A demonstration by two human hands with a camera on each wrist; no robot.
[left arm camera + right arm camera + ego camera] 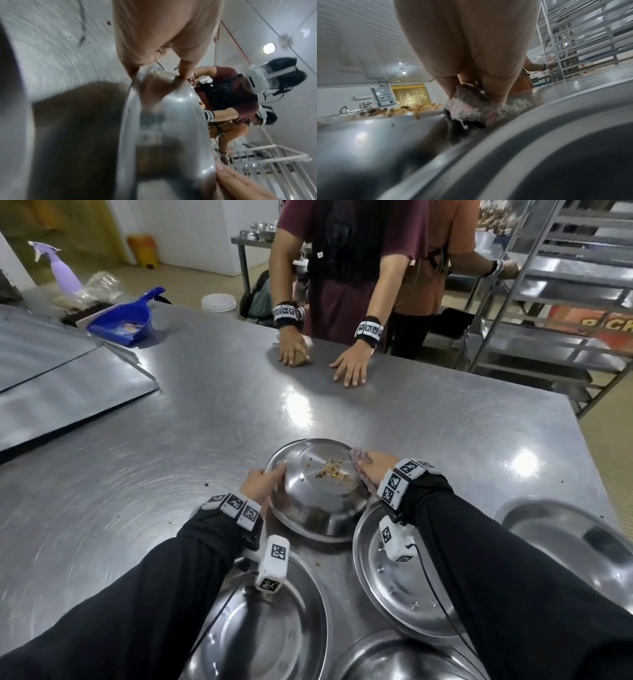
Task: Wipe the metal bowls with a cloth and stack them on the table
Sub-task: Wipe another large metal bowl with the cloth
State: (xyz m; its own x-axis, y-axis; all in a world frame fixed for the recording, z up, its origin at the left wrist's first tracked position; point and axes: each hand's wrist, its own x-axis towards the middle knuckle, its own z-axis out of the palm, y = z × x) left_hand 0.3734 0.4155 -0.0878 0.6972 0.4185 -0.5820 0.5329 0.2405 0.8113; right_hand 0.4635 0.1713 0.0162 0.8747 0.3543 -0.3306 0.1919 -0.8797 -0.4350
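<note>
Far left of the bench (171, 412): blue dustpan (124, 324) and purple spray bottle (65, 273), well apart from the work.

Near left: one empty metal bowl (270, 631) below the left wrist, upright, not stacked.

Left hand (262, 482): fingers curled over the left rim of the upturned bowl (318, 494), gripping and steadying it. This bowl lies base-up, tilted, its far edge on another rim beneath; whether that is a second bowl or a plate, cannot tell. Loose food crumbs (334, 469) sit scattered on the flat base.

Right hand (375, 469): closed on a pinkish cloth (358, 457), pressing it against the right edge of the same base, just beside the crumbs. Right-wrist view confirms cloth bunched under the fingers against the metal.

Right of that: three more bowls lie open and separate, one (404, 594) under the right forearm, one (394, 659) at the near edge, one (568, 535) far right.

Progress, as judged: early. Wipe in hand, crumbs not yet cleared; no tidy stack seen.

Bowl surface: shiny steel, shallow, wide rolled rim, probably slippery.

Across the bench another person's hands (349, 368) rest on the steel.
</note>
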